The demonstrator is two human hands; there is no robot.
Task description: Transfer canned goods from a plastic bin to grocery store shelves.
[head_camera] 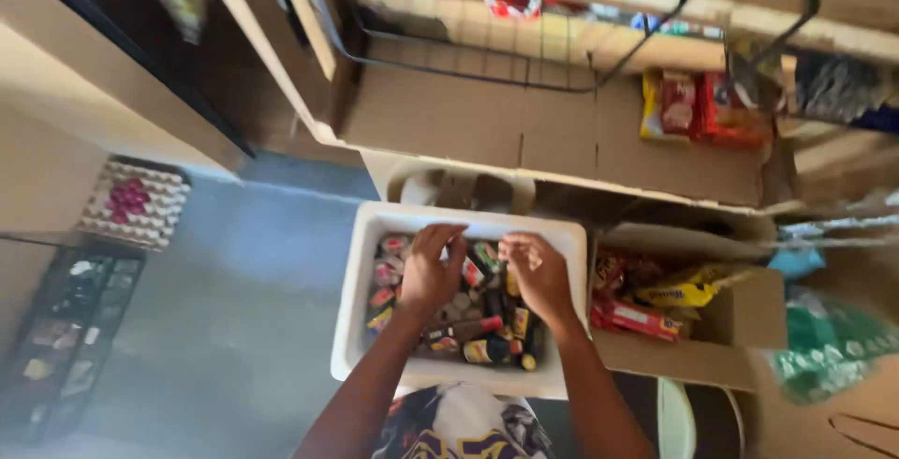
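Grey floor [243, 309] of stockroom, bare strip at left. White foam box [361, 300] nearest, packed with small bottles [473, 328] and jars. Left hand [429, 272] palm-down inside box, fingers curled; held item not discernible. Right hand [538, 272] near box far edge, fingertips pinched; contents unclear. Risk: tight packing, so lifting one bottle may tip neighbours. Cardboard box [740, 318] of snack packets touching right edge; no room that side. Egg tray [136, 201] well apart, far left.

Small bottles [473, 328] lie jumbled inside a white foam box [361, 276] on the floor.
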